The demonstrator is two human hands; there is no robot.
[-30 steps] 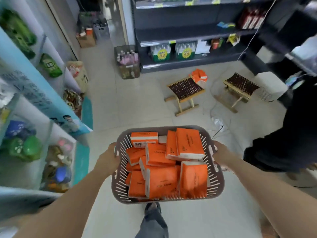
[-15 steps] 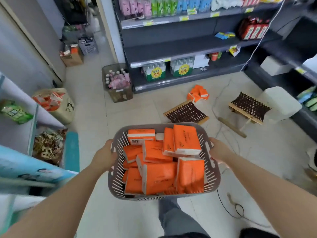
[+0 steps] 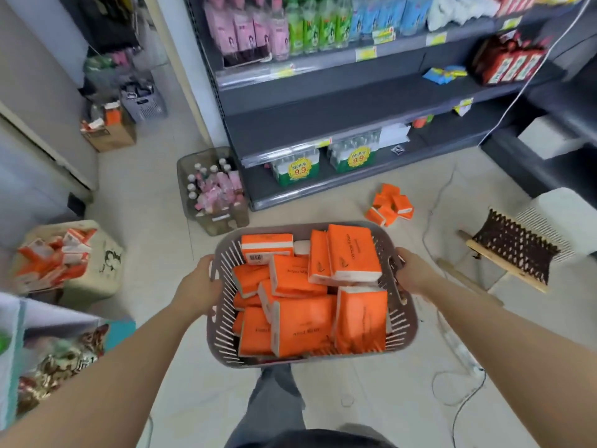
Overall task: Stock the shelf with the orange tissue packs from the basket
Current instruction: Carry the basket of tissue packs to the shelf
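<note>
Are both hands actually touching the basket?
Touching. The head view shows the left hand and right hand each gripping a side rim of the basket.

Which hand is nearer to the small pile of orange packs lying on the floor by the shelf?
Right. The right hand grips the basket side just below the floor pile; the left hand holds the opposite side, farther away.
</note>
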